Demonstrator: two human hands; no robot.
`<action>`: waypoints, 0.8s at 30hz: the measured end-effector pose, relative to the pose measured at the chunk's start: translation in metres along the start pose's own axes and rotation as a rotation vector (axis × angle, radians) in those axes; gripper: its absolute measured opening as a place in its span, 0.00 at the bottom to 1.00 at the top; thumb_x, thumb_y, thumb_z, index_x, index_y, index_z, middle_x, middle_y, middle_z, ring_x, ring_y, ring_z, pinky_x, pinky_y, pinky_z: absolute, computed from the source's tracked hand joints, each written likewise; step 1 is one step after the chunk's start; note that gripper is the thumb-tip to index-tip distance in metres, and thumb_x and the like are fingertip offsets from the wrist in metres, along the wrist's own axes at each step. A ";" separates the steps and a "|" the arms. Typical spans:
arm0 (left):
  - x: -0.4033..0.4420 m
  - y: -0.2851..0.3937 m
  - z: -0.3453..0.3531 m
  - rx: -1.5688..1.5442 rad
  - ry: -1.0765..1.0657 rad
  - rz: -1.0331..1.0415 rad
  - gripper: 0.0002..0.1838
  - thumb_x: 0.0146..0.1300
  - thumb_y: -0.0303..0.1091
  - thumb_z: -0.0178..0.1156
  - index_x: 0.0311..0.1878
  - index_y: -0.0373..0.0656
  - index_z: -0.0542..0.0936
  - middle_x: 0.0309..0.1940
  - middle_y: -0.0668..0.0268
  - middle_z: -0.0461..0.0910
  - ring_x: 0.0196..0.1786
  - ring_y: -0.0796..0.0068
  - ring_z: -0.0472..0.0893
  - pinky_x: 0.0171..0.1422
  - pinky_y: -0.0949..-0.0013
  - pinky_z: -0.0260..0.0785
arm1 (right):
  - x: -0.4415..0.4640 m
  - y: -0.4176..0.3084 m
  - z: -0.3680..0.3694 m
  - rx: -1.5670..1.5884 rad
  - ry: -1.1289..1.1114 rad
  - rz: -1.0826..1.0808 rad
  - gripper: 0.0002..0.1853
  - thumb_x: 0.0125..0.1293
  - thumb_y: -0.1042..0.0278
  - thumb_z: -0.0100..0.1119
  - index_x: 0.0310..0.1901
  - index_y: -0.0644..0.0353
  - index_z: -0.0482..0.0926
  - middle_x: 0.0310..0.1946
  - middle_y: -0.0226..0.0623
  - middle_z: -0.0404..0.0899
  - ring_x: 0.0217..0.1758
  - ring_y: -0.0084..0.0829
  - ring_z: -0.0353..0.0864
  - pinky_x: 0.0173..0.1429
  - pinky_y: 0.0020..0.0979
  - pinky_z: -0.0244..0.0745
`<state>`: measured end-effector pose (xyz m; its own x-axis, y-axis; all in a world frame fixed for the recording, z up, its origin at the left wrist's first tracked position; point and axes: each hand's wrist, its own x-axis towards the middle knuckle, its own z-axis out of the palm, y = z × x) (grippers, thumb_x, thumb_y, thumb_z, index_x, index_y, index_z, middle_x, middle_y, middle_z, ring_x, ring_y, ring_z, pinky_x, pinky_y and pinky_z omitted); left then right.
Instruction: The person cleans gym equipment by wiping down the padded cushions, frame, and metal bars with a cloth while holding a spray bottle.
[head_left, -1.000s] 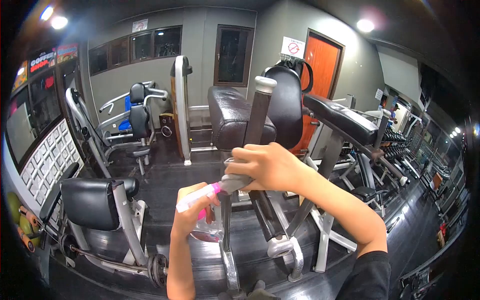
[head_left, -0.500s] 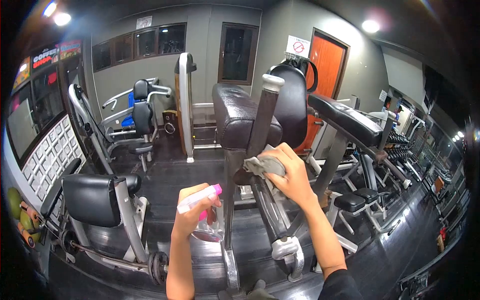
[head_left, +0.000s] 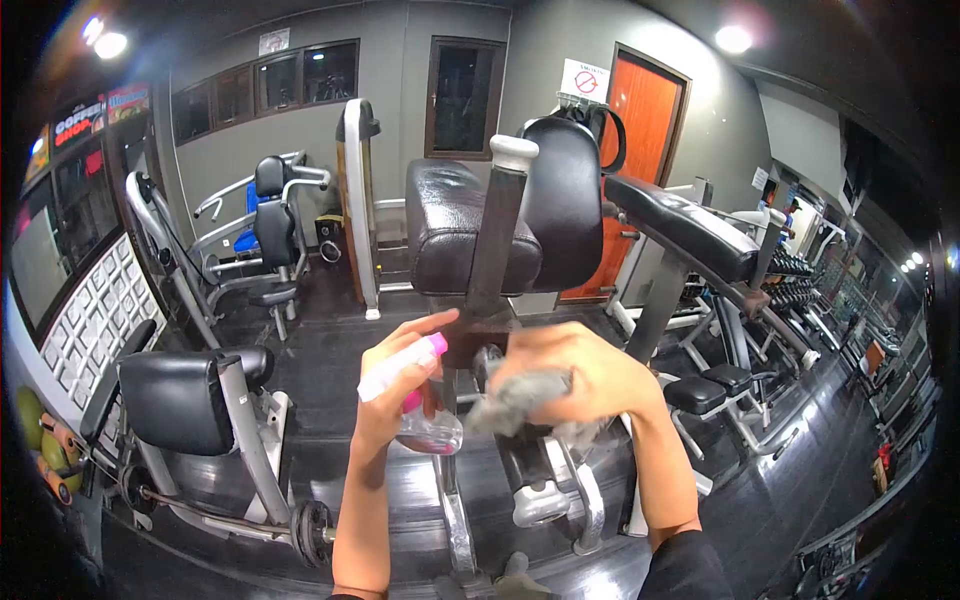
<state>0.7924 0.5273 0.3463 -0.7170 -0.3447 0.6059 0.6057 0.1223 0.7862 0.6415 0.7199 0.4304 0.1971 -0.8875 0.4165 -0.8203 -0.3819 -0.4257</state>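
Note:
My left hand point(head_left: 392, 385) is wrapped round a clear spray bottle point(head_left: 430, 432) with a pink and white head, its index finger stretched toward the machine. My right hand point(head_left: 585, 375) holds a crumpled grey cloth point(head_left: 522, 400); both are blurred by motion. The cloth is just right of the bottle, over the lower frame of a bench machine. Above the hands rises the machine's dark handle point(head_left: 495, 230) with a silver cap, beside a black pad point(head_left: 455, 245). Whether the cloth touches the frame cannot be made out.
A black-padded seat point(head_left: 180, 400) and a barbell point(head_left: 215, 520) are at the left. Another padded bench point(head_left: 690, 225) stands at the right, with dumbbell racks point(head_left: 790, 285) behind it. An orange door point(head_left: 630, 150) is in the back wall. Shoes show at the bottom.
My right hand has moved from the handle's lower part down with the cloth, which is now lower. My left index finger has stretched out from the spray bottle.

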 end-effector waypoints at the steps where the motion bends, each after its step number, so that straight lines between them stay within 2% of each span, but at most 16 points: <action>1: 0.003 -0.003 -0.001 0.003 0.002 -0.002 0.19 0.63 0.38 0.56 0.40 0.25 0.80 0.59 0.45 0.77 0.19 0.75 0.79 0.23 0.75 0.71 | 0.007 0.006 0.003 -0.067 0.051 0.026 0.19 0.50 0.64 0.69 0.45 0.60 0.84 0.39 0.43 0.82 0.45 0.45 0.83 0.50 0.39 0.76; 2: 0.005 -0.006 -0.002 0.009 -0.035 0.024 0.20 0.62 0.38 0.56 0.41 0.24 0.81 0.60 0.45 0.76 0.20 0.74 0.80 0.24 0.75 0.72 | 0.013 0.019 0.009 -0.215 0.189 -0.018 0.18 0.53 0.62 0.70 0.44 0.62 0.83 0.36 0.45 0.81 0.43 0.48 0.82 0.47 0.40 0.76; 3: 0.006 -0.008 -0.002 0.016 -0.072 0.048 0.21 0.61 0.39 0.56 0.43 0.24 0.81 0.61 0.45 0.75 0.21 0.73 0.81 0.24 0.75 0.72 | 0.021 0.018 0.010 -0.182 0.223 0.082 0.19 0.55 0.60 0.70 0.44 0.63 0.82 0.33 0.45 0.79 0.39 0.50 0.82 0.44 0.42 0.75; 5: 0.004 -0.011 0.001 -0.029 -0.032 -0.004 0.22 0.60 0.39 0.56 0.43 0.23 0.81 0.62 0.45 0.75 0.22 0.72 0.81 0.23 0.75 0.73 | 0.025 0.021 0.013 -0.155 0.233 0.088 0.18 0.57 0.60 0.69 0.44 0.64 0.82 0.33 0.47 0.80 0.38 0.48 0.83 0.44 0.40 0.76; 7: 0.004 -0.019 -0.002 -0.076 -0.047 0.017 0.20 0.60 0.38 0.56 0.38 0.24 0.81 0.61 0.45 0.75 0.22 0.72 0.82 0.22 0.75 0.73 | 0.018 0.010 0.015 -0.086 0.222 0.125 0.17 0.56 0.60 0.69 0.43 0.63 0.82 0.34 0.46 0.81 0.38 0.47 0.83 0.44 0.39 0.76; 8: 0.004 -0.018 -0.003 -0.041 -0.040 -0.006 0.18 0.60 0.37 0.57 0.31 0.26 0.79 0.61 0.44 0.75 0.22 0.73 0.82 0.21 0.74 0.72 | 0.012 0.003 0.016 -0.013 0.206 0.168 0.17 0.56 0.60 0.69 0.42 0.63 0.83 0.34 0.46 0.82 0.37 0.45 0.84 0.43 0.38 0.77; 9: 0.004 -0.019 -0.003 -0.040 -0.042 -0.005 0.18 0.60 0.37 0.57 0.31 0.26 0.79 0.61 0.44 0.75 0.22 0.73 0.82 0.21 0.74 0.72 | 0.006 -0.002 0.013 -0.014 0.209 0.167 0.17 0.56 0.60 0.69 0.42 0.63 0.83 0.34 0.46 0.82 0.37 0.45 0.84 0.43 0.38 0.77; 11: 0.003 -0.021 -0.003 -0.065 -0.034 0.004 0.17 0.60 0.37 0.58 0.26 0.28 0.76 0.61 0.42 0.75 0.21 0.74 0.81 0.22 0.74 0.71 | -0.009 -0.013 0.004 0.143 -0.055 0.102 0.17 0.53 0.60 0.69 0.43 0.61 0.84 0.34 0.44 0.83 0.37 0.42 0.84 0.43 0.37 0.77; 15: 0.002 -0.025 0.000 -0.100 -0.011 0.038 0.16 0.58 0.36 0.57 0.26 0.28 0.77 0.58 0.41 0.77 0.18 0.76 0.78 0.25 0.74 0.70 | -0.027 -0.037 -0.001 0.210 -0.201 -0.039 0.21 0.49 0.61 0.68 0.47 0.56 0.85 0.34 0.39 0.83 0.37 0.40 0.84 0.45 0.38 0.78; 17: 0.003 -0.029 -0.001 -0.106 -0.015 0.060 0.16 0.57 0.36 0.57 0.26 0.28 0.77 0.57 0.41 0.77 0.18 0.76 0.78 0.25 0.73 0.70 | -0.029 -0.034 0.004 0.159 -0.066 -0.031 0.22 0.48 0.62 0.68 0.47 0.57 0.85 0.36 0.40 0.82 0.38 0.41 0.83 0.46 0.37 0.77; 18: 0.003 -0.030 0.000 -0.110 -0.018 0.080 0.16 0.57 0.36 0.57 0.26 0.28 0.77 0.57 0.41 0.78 0.18 0.76 0.78 0.25 0.73 0.70 | -0.029 -0.029 0.008 0.122 -0.013 0.064 0.23 0.46 0.62 0.69 0.47 0.59 0.84 0.38 0.41 0.82 0.41 0.42 0.83 0.47 0.37 0.77; 21: 0.002 -0.030 -0.001 -0.060 -0.013 0.021 0.16 0.57 0.36 0.56 0.26 0.28 0.77 0.57 0.42 0.78 0.19 0.76 0.78 0.25 0.73 0.70 | -0.015 -0.001 0.030 -0.019 0.334 0.145 0.20 0.55 0.64 0.68 0.48 0.65 0.81 0.38 0.46 0.82 0.42 0.43 0.83 0.50 0.36 0.77; 23: 0.003 -0.031 0.001 -0.065 -0.012 0.066 0.16 0.57 0.36 0.57 0.25 0.29 0.76 0.56 0.42 0.78 0.18 0.76 0.78 0.25 0.74 0.69 | -0.008 0.015 0.047 -0.030 0.564 0.318 0.18 0.61 0.65 0.66 0.48 0.67 0.80 0.39 0.47 0.83 0.44 0.40 0.84 0.50 0.36 0.76; 24: 0.002 -0.031 0.000 -0.057 -0.011 0.071 0.16 0.57 0.36 0.57 0.25 0.29 0.77 0.55 0.42 0.78 0.19 0.76 0.78 0.25 0.74 0.69 | -0.007 0.029 0.062 0.045 0.720 0.333 0.17 0.63 0.66 0.66 0.48 0.68 0.80 0.41 0.47 0.83 0.45 0.34 0.83 0.51 0.34 0.76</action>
<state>0.7718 0.5231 0.3234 -0.6752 -0.3266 0.6613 0.6735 0.0927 0.7334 0.6495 0.6990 0.3651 -0.4628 -0.5781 0.6720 -0.7495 -0.1496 -0.6449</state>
